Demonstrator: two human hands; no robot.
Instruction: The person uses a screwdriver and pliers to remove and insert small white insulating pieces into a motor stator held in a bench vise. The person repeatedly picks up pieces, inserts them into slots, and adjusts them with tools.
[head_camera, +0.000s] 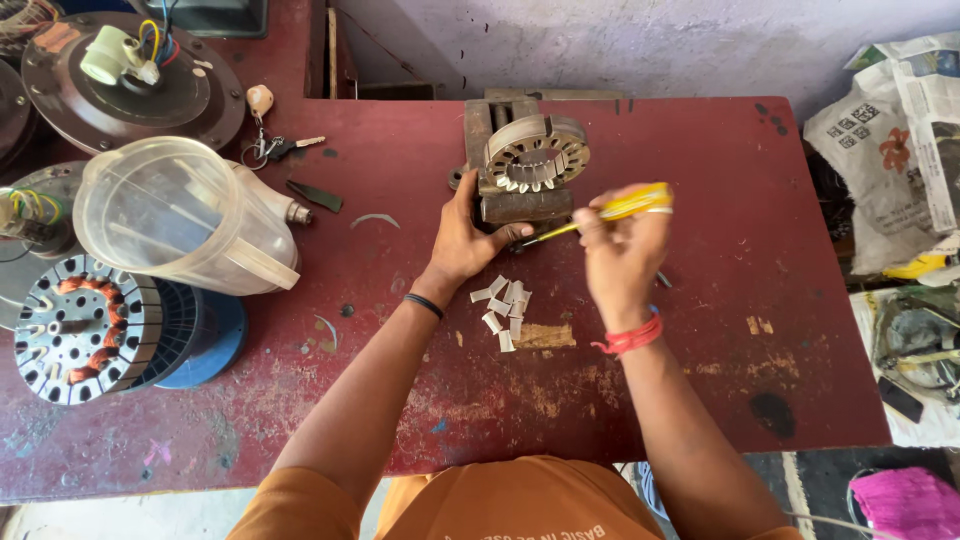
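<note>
A round metal stator core (537, 152) with slotted teeth stands tilted on a small metal stand (520, 205) near the far middle of a red table (700, 330). My left hand (465, 240) presses against the stand's left front side. In my right hand (622, 250) is a yellow-handled screwdriver (630, 204), its thin tip pointing left toward the base of the stand. Several small white paper pieces (503, 305) lie on the table between my wrists.
At left stand a clear plastic jug (180, 215), a copper-wound stator on a blue spool (85, 330) and a brown fan motor housing (130, 75) with coloured wires. Keys (270, 148) lie near the jug. Newspapers and clutter (900, 130) fill the right side.
</note>
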